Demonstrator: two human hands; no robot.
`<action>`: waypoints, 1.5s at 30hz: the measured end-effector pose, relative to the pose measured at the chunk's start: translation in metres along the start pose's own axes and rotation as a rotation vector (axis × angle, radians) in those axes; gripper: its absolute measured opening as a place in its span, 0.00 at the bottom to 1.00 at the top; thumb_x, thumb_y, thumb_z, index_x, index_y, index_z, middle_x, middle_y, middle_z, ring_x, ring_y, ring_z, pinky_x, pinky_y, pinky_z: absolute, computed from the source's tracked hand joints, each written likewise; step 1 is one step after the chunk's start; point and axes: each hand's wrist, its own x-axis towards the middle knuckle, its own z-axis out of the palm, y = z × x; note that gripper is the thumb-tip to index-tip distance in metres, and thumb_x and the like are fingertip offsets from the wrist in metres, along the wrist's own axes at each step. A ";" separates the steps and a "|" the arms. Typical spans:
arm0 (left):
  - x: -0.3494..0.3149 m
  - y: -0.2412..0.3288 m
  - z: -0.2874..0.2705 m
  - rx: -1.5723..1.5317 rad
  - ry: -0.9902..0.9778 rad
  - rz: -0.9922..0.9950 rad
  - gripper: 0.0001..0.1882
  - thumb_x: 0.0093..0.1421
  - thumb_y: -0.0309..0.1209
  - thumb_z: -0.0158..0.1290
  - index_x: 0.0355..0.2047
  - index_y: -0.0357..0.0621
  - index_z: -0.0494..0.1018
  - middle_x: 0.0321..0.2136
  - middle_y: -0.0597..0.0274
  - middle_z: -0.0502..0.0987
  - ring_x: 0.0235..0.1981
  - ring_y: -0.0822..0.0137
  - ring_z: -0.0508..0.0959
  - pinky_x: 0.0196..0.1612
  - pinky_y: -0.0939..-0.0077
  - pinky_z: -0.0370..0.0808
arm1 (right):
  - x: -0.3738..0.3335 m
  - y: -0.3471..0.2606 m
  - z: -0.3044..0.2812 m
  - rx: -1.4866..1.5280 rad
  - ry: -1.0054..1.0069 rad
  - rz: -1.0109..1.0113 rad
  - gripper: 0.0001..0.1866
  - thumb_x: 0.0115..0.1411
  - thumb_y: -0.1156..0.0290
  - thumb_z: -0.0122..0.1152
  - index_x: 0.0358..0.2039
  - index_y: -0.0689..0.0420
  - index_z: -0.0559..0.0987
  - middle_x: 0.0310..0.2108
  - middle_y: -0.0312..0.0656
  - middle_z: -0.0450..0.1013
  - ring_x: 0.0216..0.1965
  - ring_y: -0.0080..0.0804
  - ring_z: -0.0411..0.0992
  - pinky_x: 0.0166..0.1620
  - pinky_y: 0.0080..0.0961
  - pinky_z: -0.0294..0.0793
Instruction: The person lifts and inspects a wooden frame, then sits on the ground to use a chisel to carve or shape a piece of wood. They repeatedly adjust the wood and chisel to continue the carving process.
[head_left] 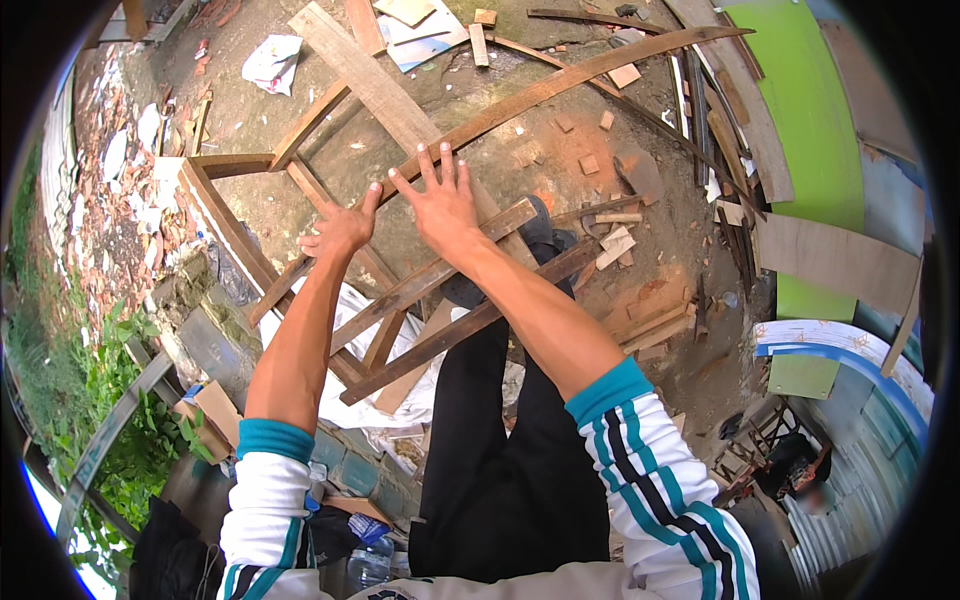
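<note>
A long thin wooden strip [600, 68] runs slantwise from the upper right down to the left, across a wooden frame and a wide plank [360, 75]. My right hand [442, 205] rests on the strip where it crosses the plank, its fingers spread. Farther down the strip, my left hand [343, 228] lies over it, thumb stretched along it and fingers apart. Nearer to me, two parallel wooden bars [470, 325] of the frame slope up to the right below my hands. Another frame rail [225, 220] stands at the left.
Wood offcuts [615, 245] and several small blocks lie on the dirt ground at the right. A green board [810, 110] stands at the far right. White sheeting [410, 385] lies under the frame. Plants [120, 380] grow at the left, and a plastic bottle [370, 562] is near my legs.
</note>
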 end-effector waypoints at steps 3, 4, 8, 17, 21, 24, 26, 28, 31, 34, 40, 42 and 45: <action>0.019 -0.010 0.007 0.170 0.125 0.258 0.55 0.59 0.76 0.35 0.73 0.46 0.47 0.69 0.31 0.51 0.73 0.36 0.45 0.71 0.38 0.44 | 0.002 -0.003 -0.004 -0.003 -0.050 0.031 0.38 0.65 0.68 0.53 0.73 0.29 0.54 0.77 0.49 0.36 0.75 0.62 0.33 0.71 0.66 0.34; 0.022 -0.010 0.006 0.143 0.163 0.389 0.52 0.62 0.72 0.36 0.73 0.44 0.48 0.69 0.33 0.52 0.72 0.38 0.48 0.71 0.41 0.47 | 0.003 -0.007 -0.006 -0.010 -0.072 0.054 0.38 0.66 0.67 0.53 0.73 0.29 0.54 0.77 0.48 0.36 0.75 0.61 0.33 0.71 0.67 0.33; 0.029 -0.005 0.001 -0.097 0.229 0.900 0.38 0.70 0.53 0.42 0.68 0.34 0.55 0.66 0.36 0.60 0.67 0.42 0.62 0.68 0.55 0.59 | 0.003 -0.017 -0.009 -0.063 -0.122 0.138 0.38 0.66 0.66 0.53 0.74 0.28 0.52 0.77 0.47 0.35 0.76 0.60 0.34 0.69 0.71 0.29; 0.020 0.064 0.006 -0.563 0.397 0.676 0.33 0.69 0.54 0.43 0.56 0.34 0.69 0.52 0.38 0.75 0.53 0.44 0.76 0.56 0.56 0.70 | 0.004 -0.023 -0.004 -0.142 -0.083 0.144 0.29 0.69 0.58 0.49 0.70 0.29 0.62 0.77 0.44 0.35 0.76 0.58 0.32 0.70 0.70 0.26; 0.002 0.073 0.005 -0.588 0.426 0.605 0.27 0.68 0.53 0.47 0.48 0.42 0.77 0.41 0.49 0.82 0.42 0.51 0.81 0.49 0.59 0.74 | 0.001 -0.017 -0.004 -0.082 -0.077 0.137 0.27 0.68 0.60 0.50 0.67 0.29 0.67 0.77 0.43 0.35 0.76 0.58 0.32 0.70 0.69 0.29; 0.009 0.069 0.011 -0.644 0.466 0.591 0.24 0.65 0.53 0.52 0.43 0.44 0.80 0.32 0.56 0.83 0.35 0.57 0.83 0.43 0.62 0.77 | 0.000 -0.012 -0.006 -0.077 -0.075 0.110 0.28 0.65 0.63 0.54 0.66 0.30 0.69 0.77 0.43 0.37 0.75 0.57 0.35 0.70 0.67 0.34; -0.004 0.071 0.007 -0.699 0.421 0.560 0.23 0.63 0.53 0.54 0.42 0.45 0.80 0.30 0.59 0.83 0.32 0.60 0.83 0.40 0.65 0.78 | -0.002 -0.003 0.001 -0.094 0.009 0.060 0.28 0.63 0.65 0.55 0.65 0.31 0.70 0.76 0.44 0.41 0.75 0.56 0.39 0.70 0.66 0.37; 0.000 0.066 0.007 -0.734 0.441 0.560 0.22 0.61 0.52 0.57 0.40 0.46 0.80 0.29 0.61 0.83 0.30 0.64 0.83 0.38 0.67 0.78 | 0.004 0.006 -0.013 -0.132 0.020 -0.055 0.27 0.62 0.67 0.57 0.61 0.33 0.73 0.72 0.46 0.52 0.72 0.55 0.49 0.70 0.64 0.41; 0.002 0.064 0.010 -0.817 0.477 0.620 0.20 0.60 0.50 0.59 0.40 0.46 0.80 0.29 0.61 0.83 0.30 0.65 0.83 0.38 0.69 0.78 | 0.020 0.027 -0.031 -0.088 0.051 -0.210 0.20 0.61 0.69 0.59 0.54 0.38 0.78 0.61 0.45 0.66 0.65 0.53 0.59 0.69 0.63 0.45; 0.002 0.062 0.010 -0.885 0.543 0.694 0.19 0.59 0.47 0.61 0.39 0.44 0.80 0.29 0.60 0.83 0.30 0.65 0.82 0.37 0.71 0.79 | 0.044 0.049 -0.031 -0.030 0.160 -0.436 0.16 0.59 0.71 0.59 0.48 0.43 0.80 0.53 0.43 0.71 0.60 0.48 0.64 0.68 0.58 0.50; 0.022 0.002 0.016 -0.799 0.857 0.876 0.18 0.58 0.46 0.61 0.41 0.47 0.79 0.41 0.60 0.80 0.51 0.59 0.76 0.59 0.59 0.64 | 0.052 0.051 -0.015 -0.030 0.226 -0.615 0.29 0.52 0.80 0.60 0.55 0.45 0.77 0.49 0.41 0.72 0.55 0.44 0.67 0.60 0.43 0.64; 0.029 -0.047 0.017 -0.764 0.954 0.777 0.18 0.59 0.44 0.60 0.43 0.47 0.78 0.46 0.58 0.79 0.56 0.57 0.72 0.63 0.56 0.58 | 0.053 0.058 -0.015 -0.030 0.207 -0.628 0.31 0.52 0.80 0.60 0.57 0.44 0.76 0.49 0.41 0.72 0.55 0.44 0.67 0.60 0.43 0.64; 0.045 -0.150 0.025 -0.712 1.162 0.387 0.19 0.60 0.40 0.59 0.49 0.44 0.76 0.53 0.55 0.75 0.59 0.55 0.69 0.63 0.55 0.57 | 0.052 0.063 -0.016 -0.068 0.182 -0.628 0.31 0.53 0.80 0.61 0.59 0.44 0.76 0.50 0.42 0.71 0.55 0.44 0.67 0.59 0.42 0.65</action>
